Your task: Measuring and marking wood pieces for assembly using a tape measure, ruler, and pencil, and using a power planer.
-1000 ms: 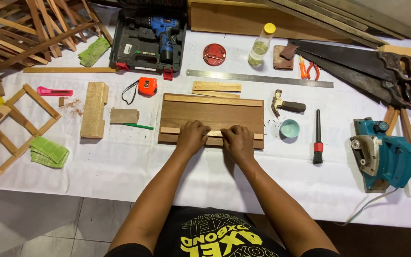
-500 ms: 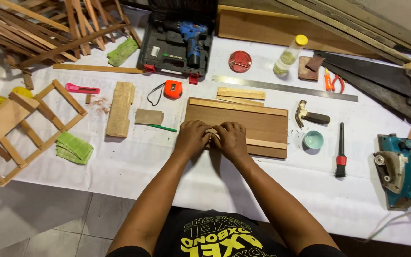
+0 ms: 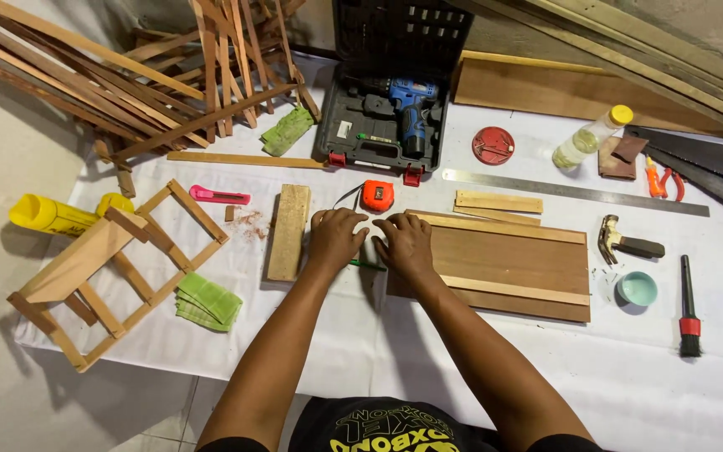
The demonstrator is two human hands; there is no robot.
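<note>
White-covered table point(image 3: 428, 368), left hand point(image 3: 334, 238) and right hand point(image 3: 403, 244) fingers flat, loosely together, beside wood panel point(image 3: 512, 264), tape measure point(image 3: 377, 195) just beyond

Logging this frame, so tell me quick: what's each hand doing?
Left hand: open, palm down by the small wood block, holding nothing.
Right hand: open, resting on the board's left end.

My tabletop point(image 3: 462, 368) is spread with a white cloth under even, soft light. Pale floor tiles point(image 3: 10, 151) lie off to my left, and a grey wall point(image 3: 696, 25) rises beyond the far edge.
</note>
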